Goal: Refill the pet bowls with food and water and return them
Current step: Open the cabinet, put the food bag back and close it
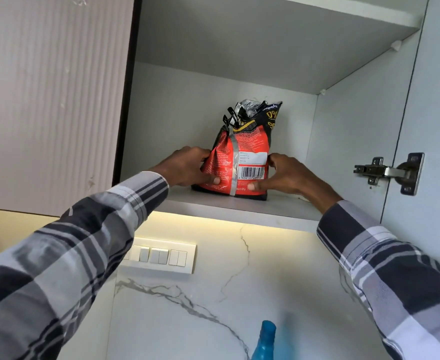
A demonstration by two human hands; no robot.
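Observation:
A red and black pet food bag (245, 149) stands upright on the lower shelf (286, 207) of an open wall cupboard. Its top is folded over and held by a black clip (230, 118). My left hand (187, 167) grips the bag's left side with the thumb on the front. My right hand (289, 175) holds its right side, thumb pressed near the barcode. Both arms, in checked sleeves, reach up to it. No pet bowls are in view.
The cupboard door (426, 126) hangs open at the right with a metal hinge (390, 172). A closed ribbed door (52, 100) is at the left. Below are a lit marble backsplash (239, 281), a white switch panel (161, 255) and a blue bottle top (265, 339).

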